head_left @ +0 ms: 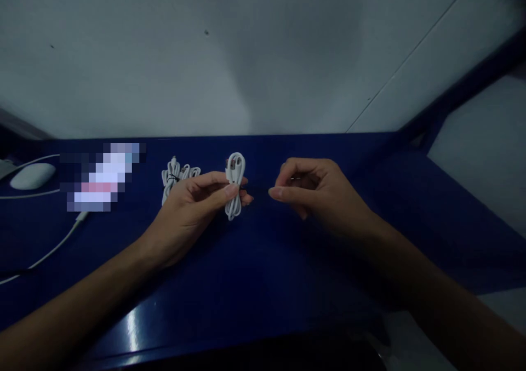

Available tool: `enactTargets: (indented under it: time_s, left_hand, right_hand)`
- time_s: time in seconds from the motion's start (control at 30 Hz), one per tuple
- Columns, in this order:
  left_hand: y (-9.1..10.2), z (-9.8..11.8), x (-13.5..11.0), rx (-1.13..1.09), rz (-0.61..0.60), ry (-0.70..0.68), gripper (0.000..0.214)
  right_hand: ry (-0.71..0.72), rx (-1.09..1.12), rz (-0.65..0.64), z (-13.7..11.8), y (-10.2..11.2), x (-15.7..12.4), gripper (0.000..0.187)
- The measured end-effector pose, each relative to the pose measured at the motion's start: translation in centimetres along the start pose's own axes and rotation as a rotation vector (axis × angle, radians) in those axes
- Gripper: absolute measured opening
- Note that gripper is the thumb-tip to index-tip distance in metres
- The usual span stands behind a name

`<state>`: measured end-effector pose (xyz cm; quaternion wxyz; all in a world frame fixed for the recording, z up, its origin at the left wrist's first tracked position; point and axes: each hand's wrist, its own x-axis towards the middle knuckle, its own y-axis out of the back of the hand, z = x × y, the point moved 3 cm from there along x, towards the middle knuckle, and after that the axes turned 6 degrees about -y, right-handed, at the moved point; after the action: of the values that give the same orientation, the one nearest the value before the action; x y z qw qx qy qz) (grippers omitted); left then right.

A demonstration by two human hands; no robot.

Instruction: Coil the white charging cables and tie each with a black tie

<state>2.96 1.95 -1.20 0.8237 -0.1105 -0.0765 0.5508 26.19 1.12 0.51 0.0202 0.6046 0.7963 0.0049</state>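
My left hand [193, 206] pinches a coiled white USB cable [235, 204] upright between thumb and fingers, its loops above and below the grip. A small dark bit, perhaps a tie, shows at the cable's right side, by my fingertips. To the right, apart from the cable, my right hand [316, 190] has its thumb and index finger pressed together. Whatever lies between those fingertips, if anything, is too small and dark to make out. Behind my left hand are more bundled white cables [172, 175], partly covered by it; one has a black tie around it.
The blue table [246, 283] meets a pale wall [164, 58] at the back. On the left lie a blurred-out lit screen [102, 179] with a white cord [57, 247] plugged in and a white rounded object [33, 176]. A blue frame bar [460, 97] slants at right.
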Motion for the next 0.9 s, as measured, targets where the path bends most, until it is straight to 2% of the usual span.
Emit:
enactTargets:
  time_s: [0.1, 0.2, 0.47, 0.67, 0.8, 0.9]
  left_hand:
    - [0.0, 0.2, 0.0, 0.057, 0.007, -0.056, 0.016]
    - [0.0, 0.3, -0.1, 0.026, 0.001, -0.045, 0.016]
    - [0.0, 0.0, 0.0, -0.162, -0.041, 0.054, 0.012]
    - [0.0, 0.1, -0.1, -0.155, -0.033, 0.076, 0.013]
    - [0.1, 0.1, -0.1, -0.100, -0.017, 0.045, 0.014]
    - [0.2, 0.1, -0.1, -0.077, 0.001, 0.023, 0.015]
  right_hand:
    - [-0.029, 0.021, -0.003, 0.1, 0.0, 0.0, 0.026]
    - [-0.005, -0.002, 0.019, -0.1, -0.1, -0.2, 0.026]
    - [0.266, -0.273, 0.176, -0.9, -1.0, -1.2, 0.013]
    - [0.452, -0.420, 0.254, -0.7, -0.9, -1.6, 0.003]
    - [0.477, -0.474, 0.238, -0.8, -0.8, -1.7, 0.004]
    - [0.443, -0.474, 0.211, -0.9, -0.7, -1.5, 0.008]
